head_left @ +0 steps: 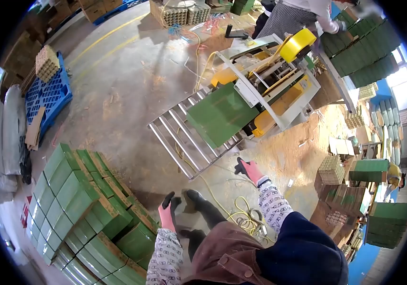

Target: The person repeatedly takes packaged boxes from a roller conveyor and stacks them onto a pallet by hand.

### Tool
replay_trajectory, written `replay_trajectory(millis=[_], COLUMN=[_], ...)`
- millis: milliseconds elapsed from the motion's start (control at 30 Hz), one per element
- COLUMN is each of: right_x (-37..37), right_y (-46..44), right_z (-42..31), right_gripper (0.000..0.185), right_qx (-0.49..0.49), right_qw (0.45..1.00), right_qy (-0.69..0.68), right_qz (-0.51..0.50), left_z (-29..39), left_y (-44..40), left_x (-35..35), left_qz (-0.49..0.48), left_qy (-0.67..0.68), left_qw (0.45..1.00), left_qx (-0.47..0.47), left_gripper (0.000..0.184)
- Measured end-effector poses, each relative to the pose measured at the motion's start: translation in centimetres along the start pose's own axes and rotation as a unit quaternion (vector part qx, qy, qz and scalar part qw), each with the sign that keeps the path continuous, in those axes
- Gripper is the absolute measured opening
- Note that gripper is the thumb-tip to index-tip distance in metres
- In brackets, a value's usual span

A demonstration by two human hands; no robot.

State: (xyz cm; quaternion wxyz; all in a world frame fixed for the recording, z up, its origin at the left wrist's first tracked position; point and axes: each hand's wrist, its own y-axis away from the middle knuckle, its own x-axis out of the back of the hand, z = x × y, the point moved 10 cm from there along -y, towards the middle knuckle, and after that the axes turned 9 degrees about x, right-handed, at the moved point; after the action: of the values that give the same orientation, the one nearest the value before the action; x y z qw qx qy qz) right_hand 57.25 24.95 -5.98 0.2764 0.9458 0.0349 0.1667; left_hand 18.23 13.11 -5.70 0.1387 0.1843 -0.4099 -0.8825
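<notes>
My left hand (168,212), in a pink glove with black fingertips, hangs low beside the stack of green boxes (77,192). Its thumb and fingers are apart and nothing is in them. My right hand (248,170), gloved the same way, is held out near the front corner of the roller conveyor (175,142), empty and with fingers parted. On the rollers lies a green box (222,114), its far end at the carton sealing machine (272,90). Neither hand touches the box. A large yellow tape roll (297,45) sits on top of the machine.
Yellow hose (244,213) lies coiled on the floor by my legs. A person (289,19) works behind the machine near stacked green cartons (365,47). A blue pallet (49,95) carries egg trays (46,64) at the left. More boxes (388,223) stand at the right.
</notes>
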Motion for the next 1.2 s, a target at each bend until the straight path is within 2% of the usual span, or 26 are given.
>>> replay_trajectory(millis=[67,167,200,233,367,533,633,667,767,833,900,933,967,1000,1033,1067,1100,1133,1167,1200], right_x=[0.3,1.2,1.2,1.5,2.0,0.6,-0.9,-1.6,-4.9,-7.0,-9.7,-10.0,-10.7,-12.6,-13.6,-13.9,-13.7,-14.7,-16.1,-18.3], right_y=[0.0,-0.2,-0.4,-0.8,-3.3,-5.0,-6.4,-7.7,-12.7,-13.7,-10.4,-9.6,-10.2,-8.7,-6.6,-4.9,-2.8,-0.4,1.9,4.0], right_z=[-0.3,-1.5,-2.2,-2.8,-5.4,-7.9,-7.1,-6.9,-3.1,-4.0,-6.9,-7.0,-7.1,-7.7,-8.1,-8.2,-6.8,-6.2,-5.1,-3.6], right_gripper=[0.036,0.041,0.046,0.039,0.056,0.074,0.079,0.078,0.070,0.054,0.048,0.046,0.045,0.042,0.040,0.038,0.036,0.034,0.034,0.034], right_qx=[-0.028,-0.057,-0.059,-0.068,-0.070,-0.162,-0.211,-0.186,-0.200,-0.093,-0.078,-0.081,-0.010,-0.069,-0.098,-0.065,-0.106,-0.083,-0.080,-0.079], right_qw=[0.992,0.967,0.963,0.941,0.910,0.898,0.885,0.890,0.848,0.881,0.879,0.884,0.868,0.846,0.843,0.886,0.906,0.930,0.938,0.935], right_qy=[-0.123,-0.246,-0.263,-0.331,-0.408,-0.408,-0.410,-0.416,-0.479,-0.446,-0.461,-0.460,-0.484,-0.499,-0.511,-0.437,-0.408,-0.353,-0.331,-0.320], right_qz=[0.005,0.017,-0.007,0.017,0.020,0.040,0.062,0.009,-0.104,-0.127,-0.091,-0.028,-0.113,-0.175,-0.138,-0.141,-0.038,-0.056,-0.066,-0.131], left_z=[1.9,4.5,5.6,6.5,7.7,9.2,9.4,10.1,12.0,12.0,10.8,10.7,9.9,8.9,7.8,4.0,3.9,0.4,-4.2,-7.7], left_y=[-0.7,-2.5,-3.0,-3.5,-6.3,-8.0,-9.5,-9.2,-8.0,-8.2,-8.7,-7.8,-8.5,-8.8,-8.4,-9.8,-4.2,-2.0,0.3,5.7], left_x=[-2.1,-4.0,-4.8,-5.5,-6.9,-6.7,-5.4,-5.4,-4.5,-2.2,0.4,1.1,2.3,4.0,5.8,8.0,8.5,10.2,12.4,13.6], left_qz=[0.001,0.015,0.008,0.003,-0.005,-0.013,-0.015,-0.023,-0.045,-0.049,-0.035,-0.049,-0.029,-0.001,0.043,0.052,0.018,-0.008,-0.006,-0.002], left_qy=[0.004,0.076,0.086,0.094,0.057,0.054,0.047,0.045,0.057,0.077,0.099,0.112,0.071,0.091,0.065,0.087,0.150,0.192,0.230,0.295], left_qw=[0.999,0.997,0.996,0.995,0.998,0.998,0.998,0.998,0.997,0.996,0.994,0.992,0.996,0.994,0.992,0.991,0.985,0.976,0.965,0.954], left_qx=[0.046,-0.005,-0.015,-0.023,-0.008,0.033,0.049,0.044,0.021,0.000,-0.011,-0.023,-0.036,-0.060,-0.095,-0.089,-0.086,-0.097,-0.128,-0.049], left_gripper=[0.029,0.031,0.031,0.035,0.056,0.070,0.059,0.056,0.046,0.041,0.036,0.036,0.036,0.042,0.042,0.047,0.053,0.055,0.040,0.037])
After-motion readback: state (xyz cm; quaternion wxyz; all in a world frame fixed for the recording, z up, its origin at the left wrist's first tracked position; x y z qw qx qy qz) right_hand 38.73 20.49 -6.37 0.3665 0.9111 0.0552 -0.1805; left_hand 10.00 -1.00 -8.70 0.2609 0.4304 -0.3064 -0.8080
